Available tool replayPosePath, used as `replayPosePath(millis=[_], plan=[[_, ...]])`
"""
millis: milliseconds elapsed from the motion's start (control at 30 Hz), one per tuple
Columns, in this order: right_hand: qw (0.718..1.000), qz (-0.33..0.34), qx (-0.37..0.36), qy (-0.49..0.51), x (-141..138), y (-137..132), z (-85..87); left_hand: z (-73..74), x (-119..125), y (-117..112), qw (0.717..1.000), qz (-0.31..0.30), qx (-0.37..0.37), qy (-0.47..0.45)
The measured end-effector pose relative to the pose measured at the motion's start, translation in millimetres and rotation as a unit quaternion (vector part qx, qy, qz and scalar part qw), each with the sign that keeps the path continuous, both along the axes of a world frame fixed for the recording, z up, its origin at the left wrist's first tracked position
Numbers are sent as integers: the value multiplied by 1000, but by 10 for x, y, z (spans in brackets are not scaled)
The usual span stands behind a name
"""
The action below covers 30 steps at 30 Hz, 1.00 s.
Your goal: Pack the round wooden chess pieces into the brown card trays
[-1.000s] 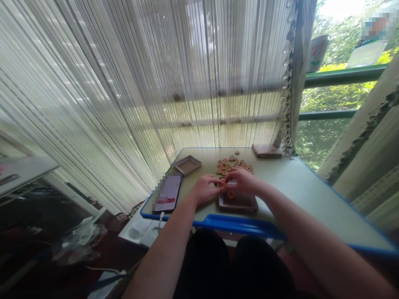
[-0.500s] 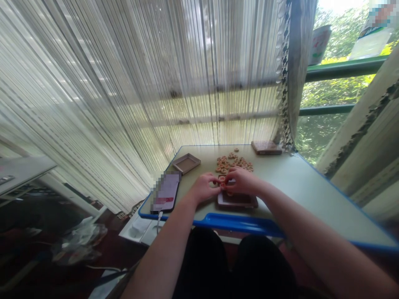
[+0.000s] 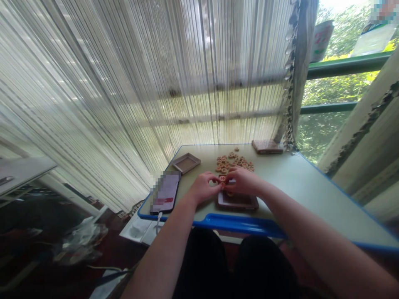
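Observation:
Over a shallow brown box [image 3: 238, 202] on the table, both hands meet at its far left corner. My left hand [image 3: 205, 186] is closed, thumb and fingertips against a round wooden Chinese chess piece [image 3: 222, 186] with a red mark. From the other side my right hand [image 3: 241, 180] pinches at the same piece. Just beyond it, another red-marked piece [image 3: 222, 178] lies between the fingertips. One more piece [image 3: 230, 193] sits in the box, partly under my right hand. Past the hands spreads a loose pile of chess pieces [image 3: 238, 161].
An open, shallow box lid [image 3: 186, 163] lies at the back left. Nearer, a phone [image 3: 166, 193] with a white cable [image 3: 159, 218] rests by the table's left edge. A flat brown box [image 3: 267, 146] is at the back right. A blue tray ledge [image 3: 243, 223] lines the front edge.
The hands stay at the box corner with almost the same grip. The whole view has shifted slightly; nothing else visibly moves.

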State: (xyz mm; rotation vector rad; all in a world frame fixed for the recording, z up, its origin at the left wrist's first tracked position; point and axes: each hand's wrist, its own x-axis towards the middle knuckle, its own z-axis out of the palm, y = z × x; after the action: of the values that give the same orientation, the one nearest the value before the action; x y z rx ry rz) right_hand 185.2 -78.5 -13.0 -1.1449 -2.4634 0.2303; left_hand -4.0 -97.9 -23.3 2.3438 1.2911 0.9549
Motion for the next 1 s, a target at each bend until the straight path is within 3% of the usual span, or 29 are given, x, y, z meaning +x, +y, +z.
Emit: replayPosePath(millis=[1000], plan=[[1000, -11, -19, 5, 6, 1, 7, 8, 13, 4, 1000, 22, 5, -2]])
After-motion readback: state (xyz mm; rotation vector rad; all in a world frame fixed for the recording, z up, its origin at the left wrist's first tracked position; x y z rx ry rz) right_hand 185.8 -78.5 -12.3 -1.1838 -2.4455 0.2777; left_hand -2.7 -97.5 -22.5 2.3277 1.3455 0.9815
